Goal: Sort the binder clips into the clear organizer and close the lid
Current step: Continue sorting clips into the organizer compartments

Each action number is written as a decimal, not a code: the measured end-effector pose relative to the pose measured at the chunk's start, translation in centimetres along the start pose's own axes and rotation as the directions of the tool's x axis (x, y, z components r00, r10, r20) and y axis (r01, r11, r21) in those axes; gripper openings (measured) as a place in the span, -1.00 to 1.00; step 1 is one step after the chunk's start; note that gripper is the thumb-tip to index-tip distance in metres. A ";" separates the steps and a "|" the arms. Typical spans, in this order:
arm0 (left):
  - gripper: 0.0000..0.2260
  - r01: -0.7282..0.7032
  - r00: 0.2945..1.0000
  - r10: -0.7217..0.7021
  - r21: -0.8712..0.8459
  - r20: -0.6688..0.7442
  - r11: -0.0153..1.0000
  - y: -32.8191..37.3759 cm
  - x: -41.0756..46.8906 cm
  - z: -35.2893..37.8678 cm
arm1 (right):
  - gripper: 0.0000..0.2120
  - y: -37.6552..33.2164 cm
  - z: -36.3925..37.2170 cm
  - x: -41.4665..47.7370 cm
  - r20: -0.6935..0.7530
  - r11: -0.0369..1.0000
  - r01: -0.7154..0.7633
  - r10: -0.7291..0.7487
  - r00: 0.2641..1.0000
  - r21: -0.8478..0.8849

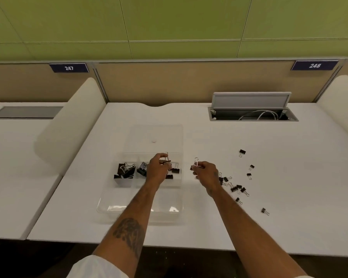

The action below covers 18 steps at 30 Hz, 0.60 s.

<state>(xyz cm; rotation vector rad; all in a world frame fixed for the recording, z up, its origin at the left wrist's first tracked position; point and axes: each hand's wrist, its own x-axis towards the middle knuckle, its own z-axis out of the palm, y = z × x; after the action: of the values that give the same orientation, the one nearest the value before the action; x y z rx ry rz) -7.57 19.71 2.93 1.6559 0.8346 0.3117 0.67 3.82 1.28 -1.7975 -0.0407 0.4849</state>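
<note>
The clear organizer [109, 207] sits on the white desk with its lid [156, 137] folded back flat behind it. Large black binder clips [125, 170] fill its far left compartment, medium ones [142, 170] the middle, small ones [175, 170] the right. My left hand [159, 169] hovers over the right compartments, fingers pinched on a small binder clip [166, 161]. My right hand [206, 172] is just right of the organizer, holding another binder clip [195, 165] by its wire handles. Several loose clips [237, 188] lie scattered to the right.
An open cable hatch [253, 113] with white cords sits at the desk's back right. Cream dividers [68, 125] stand on both sides of the desk. A beige partition runs along the back. The desk's front edge is near my elbows.
</note>
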 end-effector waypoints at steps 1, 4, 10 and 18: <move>-0.78 -0.004 1.000 0.004 0.038 0.008 0.999 -0.2 0.4 -0.4 | -0.92 -0.1 0.6 -0.1 0.001 1.000 0.004 -0.004 1.000 -0.003; -0.85 -0.037 0.999 0.033 0.186 0.023 0.982 -1.1 1.4 -1.3 | -0.88 -0.2 2.1 -0.5 -0.010 0.999 0.005 -0.005 1.000 -0.035; -0.85 -0.100 0.995 0.091 0.373 0.042 0.922 -1.4 2.2 -1.8 | -0.89 -0.2 3.8 -0.2 -0.023 0.997 -0.010 0.009 1.000 -0.072; -0.81 -0.065 0.996 0.040 0.317 0.084 0.946 -2.1 3.0 -1.0 | -0.87 -0.3 3.7 0.8 0.006 0.989 -0.016 0.017 1.000 -0.144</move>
<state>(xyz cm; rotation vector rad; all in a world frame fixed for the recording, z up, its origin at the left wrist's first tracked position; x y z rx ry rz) -6.74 22.57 0.55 1.9824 0.8152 0.1519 0.18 7.51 0.61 -1.9385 -0.0668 0.5114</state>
